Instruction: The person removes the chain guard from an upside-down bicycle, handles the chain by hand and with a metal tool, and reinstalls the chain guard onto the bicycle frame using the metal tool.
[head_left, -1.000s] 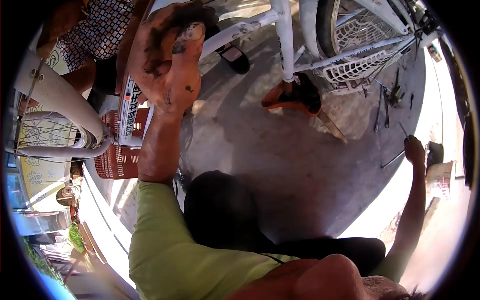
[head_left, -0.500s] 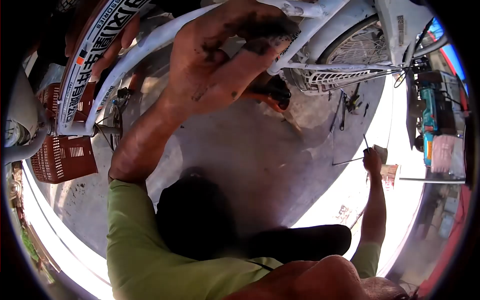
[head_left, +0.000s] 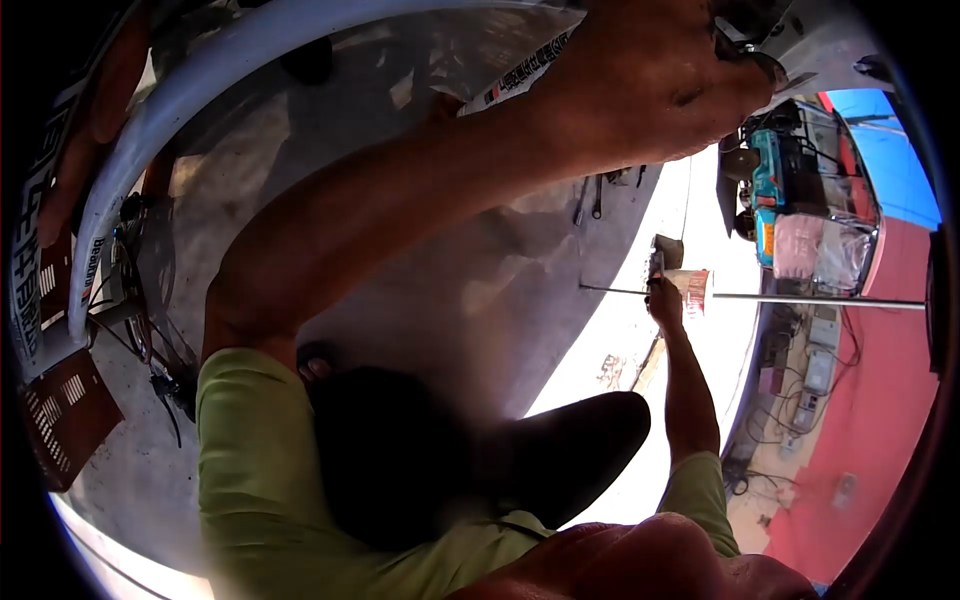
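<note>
My left hand (head_left: pixel 690 85), its fingertips blackened, is at the top over the white bicycle frame (head_left: pixel 180 110). Its fingers are curled closed beside dark metal parts; what they hold, if anything, is hidden. Off to the right, my right hand (head_left: pixel 664 303) is closed around a thin metal rod tool (head_left: pixel 615 290), whose shaft points left above the floor. Right beside that hand stands a pale container with red print (head_left: pixel 692 288), and a small dark block-like thing (head_left: pixel 668 250) is just beyond it.
A brown perforated basket (head_left: pixel 70 415) is at the left, near another person's hand (head_left: pixel 65 185). Tools (head_left: pixel 597 198) lie on the concrete floor. A teal tool case (head_left: pixel 767 165), plastic bags (head_left: pixel 815 250) and cables line the red wall (head_left: pixel 850 450). A long metal rod (head_left: pixel 820 299) extends right.
My view has turned to the right. My left hand has moved right along the bicycle, with its back now showing. My right hand remains by the container with the rod tool.
</note>
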